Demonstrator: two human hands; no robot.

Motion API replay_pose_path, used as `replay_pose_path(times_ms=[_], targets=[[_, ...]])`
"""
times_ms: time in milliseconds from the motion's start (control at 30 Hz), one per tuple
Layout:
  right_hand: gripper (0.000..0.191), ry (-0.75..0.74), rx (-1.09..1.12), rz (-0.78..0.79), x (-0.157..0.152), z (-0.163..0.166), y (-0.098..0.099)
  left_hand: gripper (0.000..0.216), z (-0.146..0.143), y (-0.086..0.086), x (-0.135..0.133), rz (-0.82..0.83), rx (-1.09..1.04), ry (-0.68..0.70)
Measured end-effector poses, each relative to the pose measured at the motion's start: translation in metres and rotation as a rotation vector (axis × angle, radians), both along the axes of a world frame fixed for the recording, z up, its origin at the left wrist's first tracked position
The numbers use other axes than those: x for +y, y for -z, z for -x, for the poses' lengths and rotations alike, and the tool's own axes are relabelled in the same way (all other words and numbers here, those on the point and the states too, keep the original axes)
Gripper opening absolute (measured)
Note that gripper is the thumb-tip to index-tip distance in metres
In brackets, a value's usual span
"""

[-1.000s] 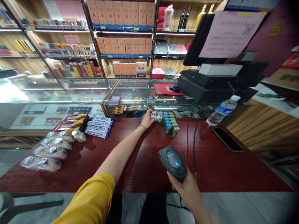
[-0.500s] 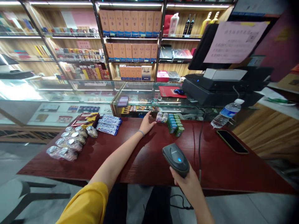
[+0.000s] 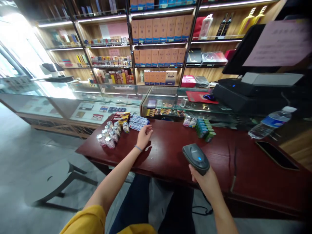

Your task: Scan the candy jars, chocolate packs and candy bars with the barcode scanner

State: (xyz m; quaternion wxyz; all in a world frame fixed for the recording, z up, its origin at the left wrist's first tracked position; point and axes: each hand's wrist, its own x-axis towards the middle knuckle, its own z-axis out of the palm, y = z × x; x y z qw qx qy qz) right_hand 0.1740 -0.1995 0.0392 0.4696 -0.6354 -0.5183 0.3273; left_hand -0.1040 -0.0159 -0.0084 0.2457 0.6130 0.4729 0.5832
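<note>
My right hand [image 3: 204, 182] grips a dark barcode scanner [image 3: 196, 158] with a blue light, held above the near edge of the red wooden counter [image 3: 170, 152]. My left hand [image 3: 143, 136] is stretched out over the counter with fingers apart, holding nothing, close to the blue-and-white wrapped packs [image 3: 137, 122]. Clear small jars with silver lids [image 3: 110, 133] stand in a group to its left. Two small clear jars [image 3: 190, 121] and rows of green tins [image 3: 204, 128] sit farther right.
A glass display case [image 3: 97, 100] runs behind the counter, with shelves of boxes and bottles beyond. A till and monitor [image 3: 255, 87] stand at the right, with a water bottle [image 3: 271, 123] and a black phone [image 3: 276, 154]. A stool [image 3: 48, 182] stands on the floor at left.
My left hand let go of the small clear jars by the green tins and swung left toward the blue-and-white packs. The view has turned left and pulled back. The scanner stays in my right hand.
</note>
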Motion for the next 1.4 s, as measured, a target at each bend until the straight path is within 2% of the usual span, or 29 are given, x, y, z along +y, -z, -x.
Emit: replay_pose_path(times_ms=[333,533,633,700,833,933,1200,1300,1400], targets=[[0.042,-0.09,-0.067,0.008,-0.011,0.04,-0.002,0.028,0.1,-0.002,-0.102,-0.006,0.013,-0.242],[0.04,-0.138,-0.083,0.022,-0.015,0.056,0.0,0.027,0.148,0.008,-0.139,-0.011,-0.048,-0.436],[0.037,-0.169,-0.116,0.023,-0.016,0.062,0.001,0.031,0.163,0.01,-0.145,-0.066,-0.037,-0.542],[0.036,-0.187,-0.115,0.014,-0.016,0.065,0.001,0.039,0.168,0.01,-0.145,-0.107,0.046,-0.581],[0.037,-0.2,-0.107,0.016,-0.015,0.068,0.001,0.065,0.169,0.013,-0.14,-0.074,0.27,-0.578],[0.039,-0.205,-0.102,0.017,-0.016,0.068,0.001,0.077,0.165,0.017,-0.136,-0.023,0.35,-0.591],[0.042,-0.19,-0.089,0.023,-0.017,0.061,0.005,0.066,0.167,0.026,-0.129,-0.057,0.404,-0.594],[0.043,-0.229,-0.079,0.028,-0.016,0.058,0.006,0.057,0.169,0.029,-0.129,-0.058,0.357,-0.598],[0.043,-0.24,-0.062,0.017,-0.017,0.057,0.005,0.058,0.162,0.03,-0.134,-0.064,0.24,-0.541]])
